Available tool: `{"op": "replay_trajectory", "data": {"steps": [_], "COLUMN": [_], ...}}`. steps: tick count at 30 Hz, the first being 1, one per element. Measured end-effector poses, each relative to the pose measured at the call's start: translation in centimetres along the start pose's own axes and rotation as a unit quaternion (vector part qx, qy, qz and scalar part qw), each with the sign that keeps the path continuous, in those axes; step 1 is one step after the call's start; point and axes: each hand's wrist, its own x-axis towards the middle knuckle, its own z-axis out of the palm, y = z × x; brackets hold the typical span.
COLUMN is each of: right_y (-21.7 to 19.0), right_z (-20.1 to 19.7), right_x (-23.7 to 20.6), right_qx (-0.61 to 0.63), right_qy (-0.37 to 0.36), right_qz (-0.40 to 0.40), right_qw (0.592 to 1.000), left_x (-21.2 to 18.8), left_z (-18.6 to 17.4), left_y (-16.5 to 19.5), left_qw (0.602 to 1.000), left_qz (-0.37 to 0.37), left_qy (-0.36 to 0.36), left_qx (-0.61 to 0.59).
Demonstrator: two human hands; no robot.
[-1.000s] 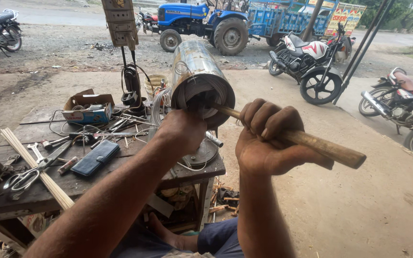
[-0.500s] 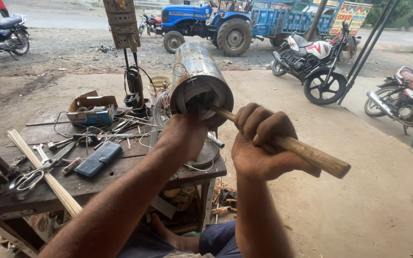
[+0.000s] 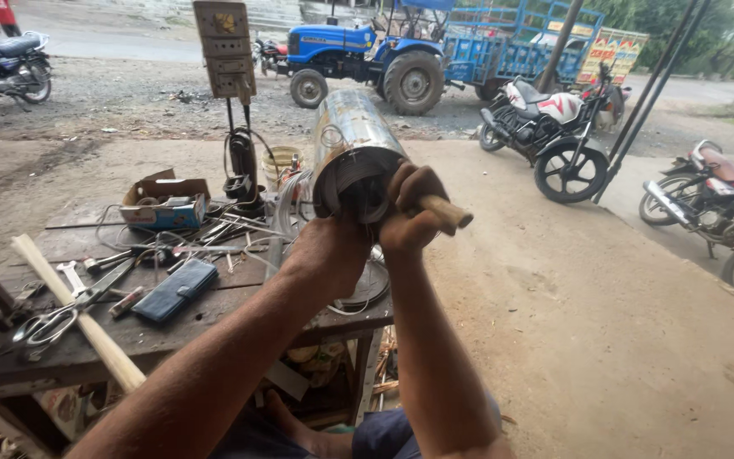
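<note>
Two hands are at work on one metal cylinder (image 3: 352, 151), which you hold up above the tabletop's (image 3: 70, 353) right end with its open end toward you. Your left hand (image 3: 331, 253) grips the lower rim, fingers closed on it, and your right hand (image 3: 411, 212) has its fingers clamped round one wooden handle (image 3: 447, 211) whose far end sits at the cylinder's mouth; whether it carries a head I cannot tell. In my judgement the step is working that tool inside the opening: keep the cylinder steady with the left hand, keep its fingers off the rim where the tool bears, and drive along the cylinder's axis, not across it. Resting the cylinder on the tabletop would give firmer support. Counted on the tabletop: one pair of scissors (image 3: 44, 323), one long wooden stick (image 3: 78, 319), one dark wallet (image 3: 175, 290), one open cardboard box (image 3: 163, 202), one switchboard on a post (image 3: 226, 47), and loose tools too tangled to count. Beyond: one blue tractor (image 3: 367, 55) with trailer, and at least three motorcycles (image 3: 545, 123).
</note>
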Motion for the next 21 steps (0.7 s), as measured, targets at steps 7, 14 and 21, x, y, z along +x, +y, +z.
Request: {"op": "replay_trajectory", "data": {"steps": [7,14,21], "right_y": [-2.8,-12.0,-13.2], "right_z": [0.2,-0.7,0.3], "right_x": [0.5,0.0,0.1], "right_qx": [0.009,0.013,0.036], "right_qy": [-0.015,-0.030,-0.031], "right_qz": [-0.016,-0.069,-0.038], "right_qw": [1.000,0.997,0.998], "left_x": [-0.5,-3.7,-4.4], "left_z": [1.2,2.2,1.2], "left_y": [0.3,1.1,0.8], "left_qw": [0.999,0.988,0.988], "left_qz": [-0.018,0.035,0.048], "left_qy": [0.036,0.147,0.147], "left_qx": [0.007,0.030,0.014]}}
